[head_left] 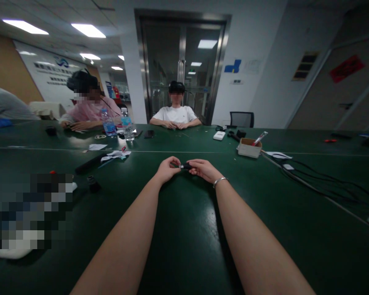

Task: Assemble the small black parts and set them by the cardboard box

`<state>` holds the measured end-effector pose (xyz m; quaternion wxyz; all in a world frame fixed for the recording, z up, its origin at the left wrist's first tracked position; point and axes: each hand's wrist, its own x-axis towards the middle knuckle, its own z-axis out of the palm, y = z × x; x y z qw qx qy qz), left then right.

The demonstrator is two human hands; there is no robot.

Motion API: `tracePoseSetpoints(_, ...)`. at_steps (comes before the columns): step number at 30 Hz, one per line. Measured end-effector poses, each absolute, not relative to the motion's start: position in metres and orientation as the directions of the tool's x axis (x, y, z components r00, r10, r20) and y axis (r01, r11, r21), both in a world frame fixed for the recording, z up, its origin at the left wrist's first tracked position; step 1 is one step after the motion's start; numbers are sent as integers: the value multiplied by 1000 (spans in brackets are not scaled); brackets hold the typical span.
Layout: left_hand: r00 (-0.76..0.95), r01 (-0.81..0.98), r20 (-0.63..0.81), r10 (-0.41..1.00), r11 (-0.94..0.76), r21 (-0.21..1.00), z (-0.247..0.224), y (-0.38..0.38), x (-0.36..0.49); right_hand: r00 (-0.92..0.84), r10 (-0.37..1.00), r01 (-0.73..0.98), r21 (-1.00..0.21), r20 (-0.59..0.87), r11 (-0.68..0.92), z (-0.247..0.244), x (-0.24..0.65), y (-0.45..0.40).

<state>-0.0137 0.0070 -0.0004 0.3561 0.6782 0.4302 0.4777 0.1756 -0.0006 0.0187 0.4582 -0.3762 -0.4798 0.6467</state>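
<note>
Between my two hands, just above the green table (184, 213), is a small dark cylindrical object (186, 166) with a silvery end on its left. My left hand (168, 169) pinches the silvery end between thumb and fingers. Around the dark end on the right, the fingers of my right hand (202, 170) are closed. A metal bracelet (220, 182) circles my right wrist. The object lies roughly level, and my fingertips cover parts of it.
Papers (115, 155), a black stick-like item (89, 164) and a small dark bottle (94, 184) lie left. Two water bottles (127, 125) stand farther back. A small box (249, 148) and black cables (320, 180) are right. People sit across the table.
</note>
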Motion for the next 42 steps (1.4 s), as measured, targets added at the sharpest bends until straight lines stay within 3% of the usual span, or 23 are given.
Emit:
tracePoseSetpoints(23,152,303,344,927,-374,876,-5,12,-13,-316,949,-183,-979,-28,-89,14,176,3)
tracePoseSetpoints(29,17,293,311,950,-302,907,-8,17,-14,-291,956,-227,-969,-25,-95,14,177,3)
tracePoseSetpoints(32,96,285,247,964,-264,921,-10,17,-13,-298,955,-236,-968,-16,-90,14,177,2)
tracePoseSetpoints(35,173,281,278,945,-317,906,-12,16,-12,-296,955,-230,-969,-21,-93,15,177,1)
tracePoseSetpoints(42,142,208,320,937,-344,915,-10,12,-12,-291,956,-203,-974,-33,-96,17,176,0)
